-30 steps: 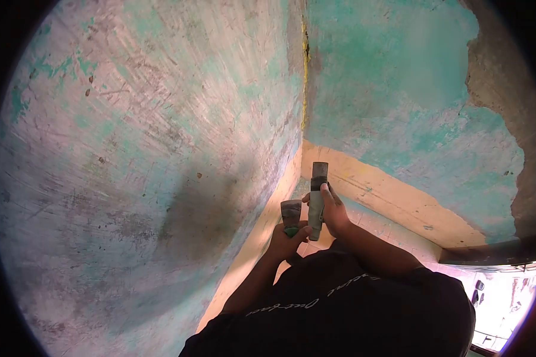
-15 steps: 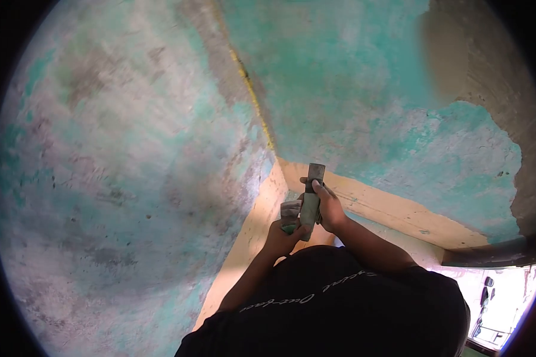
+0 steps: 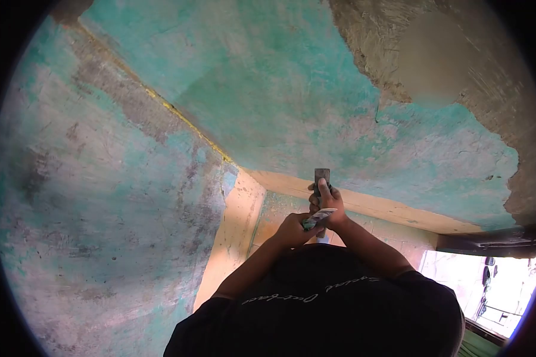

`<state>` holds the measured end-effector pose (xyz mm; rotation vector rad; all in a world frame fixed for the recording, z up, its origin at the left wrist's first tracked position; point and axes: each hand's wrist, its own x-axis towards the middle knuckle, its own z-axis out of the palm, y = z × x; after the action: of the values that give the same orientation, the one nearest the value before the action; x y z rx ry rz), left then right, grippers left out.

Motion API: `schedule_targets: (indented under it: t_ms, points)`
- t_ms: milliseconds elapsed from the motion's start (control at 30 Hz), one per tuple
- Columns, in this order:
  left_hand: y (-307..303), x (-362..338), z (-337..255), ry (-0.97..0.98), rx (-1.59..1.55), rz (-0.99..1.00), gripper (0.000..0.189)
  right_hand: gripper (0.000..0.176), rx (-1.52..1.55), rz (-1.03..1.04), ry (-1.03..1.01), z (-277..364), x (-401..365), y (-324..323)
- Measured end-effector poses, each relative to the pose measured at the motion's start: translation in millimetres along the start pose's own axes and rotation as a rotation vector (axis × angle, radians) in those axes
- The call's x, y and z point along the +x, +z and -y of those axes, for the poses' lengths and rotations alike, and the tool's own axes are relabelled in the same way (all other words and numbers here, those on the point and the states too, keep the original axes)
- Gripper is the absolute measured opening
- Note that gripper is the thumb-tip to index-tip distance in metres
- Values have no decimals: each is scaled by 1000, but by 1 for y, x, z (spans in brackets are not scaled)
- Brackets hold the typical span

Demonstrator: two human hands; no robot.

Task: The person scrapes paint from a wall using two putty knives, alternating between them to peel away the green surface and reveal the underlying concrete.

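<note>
My left hand (image 3: 293,232) is closed around a small green-handled scraper (image 3: 319,218) with a pale, smeared flat blade that points up and to the right. Just right of it, my right hand (image 3: 332,207) grips a dark flat-bladed scraper (image 3: 322,174), its thumb laid along the blade. That blade stands upright, its squared end uppermost. The two hands meet in front of my chest, and the tools cross close together. Whether the tools touch cannot be made out. Fingers hide most of both handles.
Worn turquoise wall (image 3: 268,101) and a patchy bluish wall (image 3: 113,226) meet at a yellow-lined corner (image 3: 187,122). Bare grey plaster (image 3: 387,59) shows at upper right. A cream band (image 3: 387,205) runs behind my hands. A bright opening (image 3: 500,291) lies at lower right.
My view has turned, and the corner line now slants further left. The left hand's scraper has swung from upright toward the right, across my right hand's tool. My right thumb lies higher on the dark blade.
</note>
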<state>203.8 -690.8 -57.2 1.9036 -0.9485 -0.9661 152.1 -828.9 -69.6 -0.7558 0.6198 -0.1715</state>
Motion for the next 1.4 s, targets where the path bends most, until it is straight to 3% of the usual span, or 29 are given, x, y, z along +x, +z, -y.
schedule_targets:
  t_ms: [133, 167, 233, 300, 400, 467, 567, 633, 667, 700, 767, 1000, 1100, 1133, 1167, 1233, 1400]
  points:
    - [3, 15, 14, 48, -97, 47, 27, 41, -78, -43, -92, -3, 13, -9]
    - [0, 22, 19, 139, -109, -8, 25, 41, -104, -56, -143, 3, 11, -4]
    - [-17, 38, 4, 320, -142, -105, 20, 39, -78, -31, -264, 52, 1, 26]
    - [-48, 49, -44, 338, 57, -61, 20, 38, 62, 15, -315, 89, -1, 43]
    - [-45, 62, -36, 435, -73, -30, 24, 35, -1, 35, -343, 88, 6, 37]
    - [-36, 58, -25, 483, -132, -59, 26, 36, -52, -59, -297, 68, 16, 26]
    - [-32, 54, 7, 300, -4, 136, 34, 36, -43, -122, -248, 45, 10, 20]
    - [-39, 56, 4, 429, -54, 82, 34, 36, -44, -132, -269, 48, 4, 31]
    - [-42, 56, 1, 488, -82, 57, 34, 35, -140, -229, -377, 57, 3, 36]
    - [-47, 61, -16, 553, -157, -20, 28, 34, -82, -174, -364, 71, -1, 42]
    - [-68, 63, -51, 498, 22, 71, 22, 34, 36, -59, -347, 88, -1, 50]
    - [-45, 59, -15, 473, -49, 123, 24, 37, -27, -162, -310, 56, -4, 32]
    - [-44, 58, -10, 505, -128, 107, 28, 38, -23, -185, -314, 55, -5, 32]
    - [-53, 61, -26, 602, -20, 62, 30, 37, -88, -230, -408, 71, -7, 42]
    - [-61, 62, -47, 695, -72, -3, 27, 36, -45, -164, -391, 82, -8, 46]
    - [-75, 71, -57, 675, 0, 99, 30, 35, 35, -21, -378, 100, -5, 52]
    - [-54, 66, -25, 635, 14, 94, 33, 36, -8, -137, -313, 75, -4, 39]
